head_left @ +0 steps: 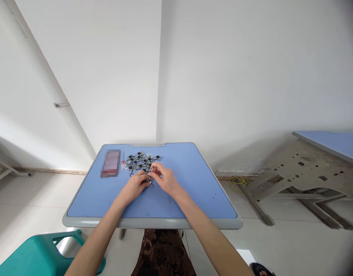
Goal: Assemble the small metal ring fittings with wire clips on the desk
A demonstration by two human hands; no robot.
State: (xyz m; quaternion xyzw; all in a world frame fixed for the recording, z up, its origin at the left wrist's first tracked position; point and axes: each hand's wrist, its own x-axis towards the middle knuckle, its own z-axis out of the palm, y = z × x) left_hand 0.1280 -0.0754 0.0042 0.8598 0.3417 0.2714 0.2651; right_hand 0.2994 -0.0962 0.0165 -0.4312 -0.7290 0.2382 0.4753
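Note:
Over the middle of the blue desk (176,199), my left hand (136,186) and my right hand (164,179) meet at the fingertips. A small metal piece with a dark part (151,184) pokes out below my left fingers, which are closed on it. The fingers of my right hand are pinched together just beside it; what they hold is too small to tell. Just beyond the hands lies a loose pile of small metal pieces with black round parts (136,162). Left of the pile is a small screwdriver with a red and clear handle (122,164).
A blurred flat rectangular item (110,163) lies at the desk's left. A green stool (35,255) stands at the lower left. Another desk (332,143) is at the right, with a yellow cord (238,180) on the floor near it. A white wall (222,76) rises behind.

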